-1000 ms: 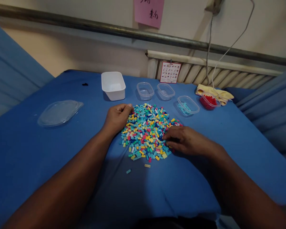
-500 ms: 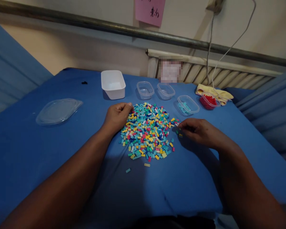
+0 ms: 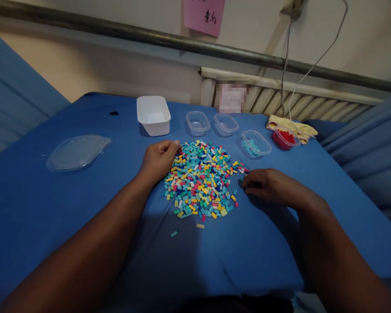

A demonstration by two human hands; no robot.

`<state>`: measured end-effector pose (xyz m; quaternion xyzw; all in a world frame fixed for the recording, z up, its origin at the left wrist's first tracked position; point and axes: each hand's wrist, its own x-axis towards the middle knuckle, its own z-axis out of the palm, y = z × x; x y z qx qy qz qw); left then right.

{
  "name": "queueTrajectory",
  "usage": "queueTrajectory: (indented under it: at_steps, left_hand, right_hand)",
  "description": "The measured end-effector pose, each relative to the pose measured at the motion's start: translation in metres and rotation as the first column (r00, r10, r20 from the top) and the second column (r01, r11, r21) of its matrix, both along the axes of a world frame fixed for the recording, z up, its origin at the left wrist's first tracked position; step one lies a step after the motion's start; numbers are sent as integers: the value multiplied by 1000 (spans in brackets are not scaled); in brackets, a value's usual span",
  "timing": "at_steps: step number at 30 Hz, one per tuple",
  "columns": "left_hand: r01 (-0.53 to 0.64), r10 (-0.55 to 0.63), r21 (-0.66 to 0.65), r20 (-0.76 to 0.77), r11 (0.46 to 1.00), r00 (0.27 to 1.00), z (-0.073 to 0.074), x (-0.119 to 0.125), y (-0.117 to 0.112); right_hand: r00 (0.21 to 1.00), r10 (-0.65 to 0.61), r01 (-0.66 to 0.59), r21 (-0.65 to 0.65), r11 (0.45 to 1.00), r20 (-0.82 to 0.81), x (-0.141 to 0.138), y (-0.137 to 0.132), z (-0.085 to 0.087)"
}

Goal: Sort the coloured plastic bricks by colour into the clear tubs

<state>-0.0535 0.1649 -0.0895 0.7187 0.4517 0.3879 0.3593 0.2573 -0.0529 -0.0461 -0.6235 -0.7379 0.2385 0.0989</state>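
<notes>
A heap of small coloured bricks (image 3: 200,180) in teal, yellow, pink, white and red lies on the blue cloth-covered table (image 3: 84,204). My left hand (image 3: 158,159) rests curled at the heap's upper left edge, fingers closed against the bricks. At the heap's right edge my right hand (image 3: 270,184) lies low on the cloth, its fingertips pinched together by a few stray bricks; what they hold is too small to make out.
Behind the heap stand a white tub (image 3: 153,115), two empty clear tubs (image 3: 198,123) (image 3: 226,124), a clear tub with light blue bricks (image 3: 256,143) and one with red bricks (image 3: 284,138) on a yellow cloth. A clear lid (image 3: 76,151) lies at left. Two stray bricks (image 3: 200,225) lie nearer me.
My right hand left the heap's lower right, swung out to its right edge, then dropped slightly toward the cloth. The left hand stayed put.
</notes>
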Motion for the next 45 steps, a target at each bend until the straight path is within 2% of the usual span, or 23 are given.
queueTrajectory:
  at_steps: [4,9,11,21,23,27,30,33,38,42,45]
  left_hand:
    - [-1,1,6,2,1000,1000,0,0,0]
    - [9,-9,4,21,1000,1000,0,0,-1]
    - [8,-8,9,20,1000,1000,0,0,-1]
    - [9,-9,6,23,1000,1000,0,0,-1]
    - [9,-9,2,26,1000,1000,0,0,-1]
    - [10,-10,1,34,1000,999,1,1,-2]
    - [4,-4,6,22,1000,1000,1,1,-2]
    - [-3,3,3,23,1000,1000,2,0,-3]
    - [6,-6,6,25,1000,1000,1,0,-2]
    - [2,-3,13,25,1000,1000,0,1,-1]
    - [8,-9,13,31,1000,999,-1,1,-1]
  right_hand:
    - [999,30,-32,52,998,44,-5,-1,2]
    - [991,63,-59,37,998,-115,-18,-2,7]
    - [989,77,-74,28,997,-124,-21,-2,6]
    - [993,4,-6,-19,1000,-119,-10,-4,2]
    - [991,35,-34,13,999,-132,-12,-4,2]
    - [971,209,-191,155,969,-116,-21,-1,2]
    - [954,289,-273,167,947,-78,-28,1,2]
    - [959,281,-274,128,953,-34,-32,2,4]
    - [986,166,-165,101,981,1,-35,-2,8]
    - [968,236,-226,118,967,-79,-42,-2,11]
    - [961,273,-266,120,957,-50,-50,-1,12]
